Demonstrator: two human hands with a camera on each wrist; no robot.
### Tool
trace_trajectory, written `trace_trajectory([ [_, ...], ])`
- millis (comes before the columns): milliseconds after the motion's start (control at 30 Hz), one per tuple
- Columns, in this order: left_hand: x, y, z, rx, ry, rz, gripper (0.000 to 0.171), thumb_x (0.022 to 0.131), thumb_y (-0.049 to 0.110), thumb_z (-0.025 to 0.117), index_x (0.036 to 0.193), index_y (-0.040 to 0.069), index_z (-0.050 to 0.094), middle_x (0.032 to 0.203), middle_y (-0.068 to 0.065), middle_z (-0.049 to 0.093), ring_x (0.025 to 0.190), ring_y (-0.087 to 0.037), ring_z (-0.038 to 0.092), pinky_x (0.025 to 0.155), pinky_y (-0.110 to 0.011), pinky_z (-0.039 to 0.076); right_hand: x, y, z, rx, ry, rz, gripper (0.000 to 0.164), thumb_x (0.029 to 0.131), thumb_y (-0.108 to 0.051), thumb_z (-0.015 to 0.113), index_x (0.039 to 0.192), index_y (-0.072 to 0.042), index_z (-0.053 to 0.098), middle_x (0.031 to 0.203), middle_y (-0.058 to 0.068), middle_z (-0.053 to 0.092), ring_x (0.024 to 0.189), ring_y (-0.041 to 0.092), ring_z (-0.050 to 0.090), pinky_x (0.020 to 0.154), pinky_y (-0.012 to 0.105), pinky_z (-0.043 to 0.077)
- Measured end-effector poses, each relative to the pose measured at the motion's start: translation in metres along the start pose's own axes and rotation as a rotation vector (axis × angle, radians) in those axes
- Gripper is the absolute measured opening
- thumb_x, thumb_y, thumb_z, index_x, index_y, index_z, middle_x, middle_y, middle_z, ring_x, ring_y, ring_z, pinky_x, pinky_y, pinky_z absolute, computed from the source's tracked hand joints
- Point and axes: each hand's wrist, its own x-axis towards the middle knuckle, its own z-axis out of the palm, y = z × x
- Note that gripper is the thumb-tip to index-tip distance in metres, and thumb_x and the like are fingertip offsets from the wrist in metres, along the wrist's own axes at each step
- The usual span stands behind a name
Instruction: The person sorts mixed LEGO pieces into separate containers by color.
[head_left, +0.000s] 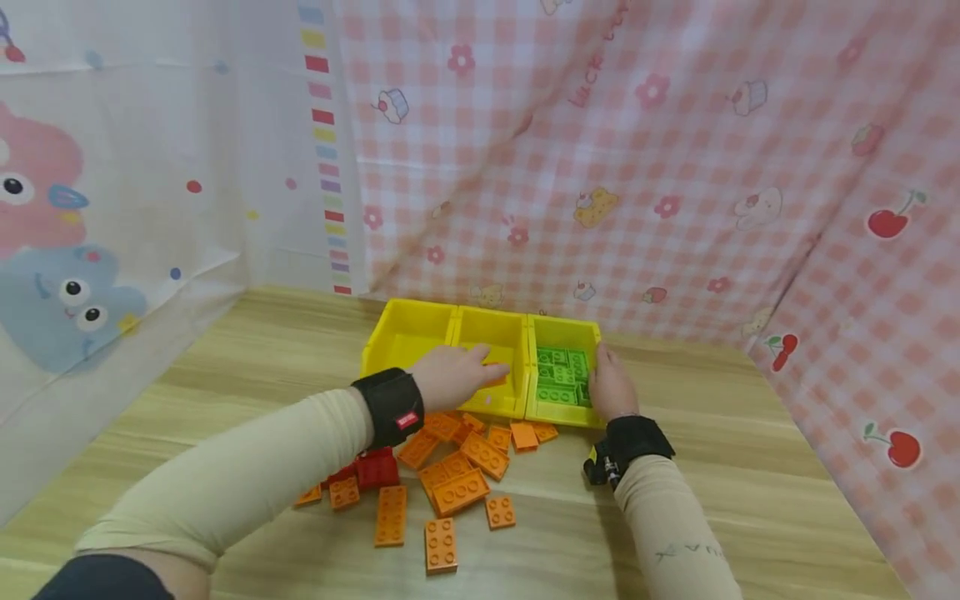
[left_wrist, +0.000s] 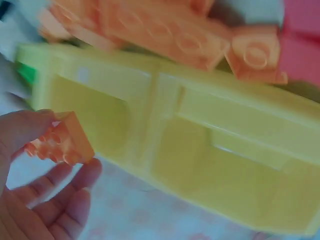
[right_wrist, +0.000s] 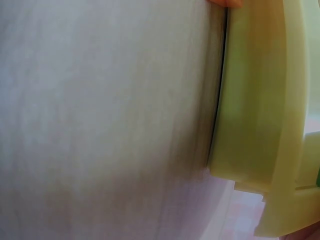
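My left hand (head_left: 452, 375) reaches over the middle compartment of a yellow three-compartment bin (head_left: 527, 367). Between its thumb and fingers it pinches an orange building brick (left_wrist: 75, 137), studs facing the palm in the left wrist view. My right hand (head_left: 615, 385) grips the right side wall of the bin at its rim. Beside it, green building bricks (head_left: 558, 375) lie in the right compartment. Only a sliver of the right hand shows in the right wrist view, under the bin's corner.
Several loose orange bricks (head_left: 459, 492) lie on the wooden table (head_left: 540, 533) in front of the bin. Red bricks (head_left: 377, 468) sit near the left forearm, partly covered by it. A pink checked cloth (head_left: 480, 167) hangs behind the bin.
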Motion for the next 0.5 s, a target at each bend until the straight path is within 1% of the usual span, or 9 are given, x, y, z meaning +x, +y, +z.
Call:
trace_trajectory([
  [67,0.016,-0.007,0.012,0.031,-0.021,-0.01,0.04,0.093,0.008,0.055,0.13,0.023,0.053,0.104,-0.009,0.058,0.052,-0.014,0.046,0.049,-0.026,0.044,0.0,0.0,-0.001,0.005,0.007,0.008,0.051,0.098,-0.003,0.039,0.144,0.006,0.02,0.14,0.027,0.032,0.127,0.038,0.036,0.103,0.049,0.028],
  [133,0.028,-0.012,0.024,0.046,-0.051,-0.017,0.037,0.093,0.01,0.055,0.128,0.024,0.055,0.102,-0.007,0.061,0.057,-0.015,0.05,0.051,-0.027,0.045,0.0,0.0,0.0,0.0,0.015,0.006,0.051,0.098,-0.003,0.039,0.144,0.006,0.02,0.139,0.027,0.034,0.126,0.038,0.037,0.102,0.048,0.029],
  [167,0.032,-0.015,0.03,0.055,-0.068,-0.018,0.036,0.093,0.011,0.054,0.127,0.025,0.056,0.1,-0.005,0.062,0.061,-0.015,0.052,0.052,-0.028,0.046,0.001,0.0,0.0,-0.005,0.021,-0.003,0.051,0.097,-0.003,0.039,0.144,0.006,0.021,0.137,0.028,0.036,0.125,0.038,0.038,0.102,0.048,0.029],
  [267,0.041,-0.019,0.042,0.036,-0.135,-0.014,0.033,0.092,0.012,0.056,0.121,0.027,0.062,0.098,-0.001,0.067,0.075,-0.016,0.06,0.059,-0.031,0.049,0.0,0.003,0.003,-0.017,0.04,-0.033,0.05,0.096,-0.001,0.04,0.143,0.008,0.023,0.135,0.029,0.038,0.124,0.039,0.04,0.101,0.049,0.031],
  [333,0.046,-0.021,0.048,0.01,-0.191,-0.011,0.033,0.092,0.012,0.056,0.12,0.028,0.064,0.102,0.003,0.068,0.088,-0.015,0.062,0.064,-0.031,0.05,0.0,0.006,0.005,-0.023,0.052,-0.046,0.05,0.095,0.0,0.04,0.142,0.009,0.024,0.134,0.03,0.04,0.123,0.04,0.041,0.101,0.049,0.031],
  [400,0.05,-0.023,0.05,-0.026,-0.265,-0.015,0.035,0.093,0.01,0.056,0.122,0.028,0.063,0.108,0.004,0.067,0.097,-0.015,0.061,0.065,-0.029,0.049,0.0,0.006,0.006,-0.014,0.056,-0.046,0.051,0.095,0.0,0.04,0.142,0.009,0.024,0.135,0.03,0.039,0.123,0.04,0.04,0.101,0.049,0.031],
  [500,0.056,-0.026,0.048,-0.079,-0.363,-0.025,0.043,0.091,0.005,0.056,0.126,0.028,0.06,0.118,0.005,0.063,0.106,-0.016,0.058,0.055,-0.024,0.041,0.002,0.006,0.006,-0.007,0.053,-0.032,0.051,0.096,-0.002,0.04,0.143,0.007,0.023,0.136,0.028,0.038,0.125,0.038,0.039,0.101,0.048,0.031],
])
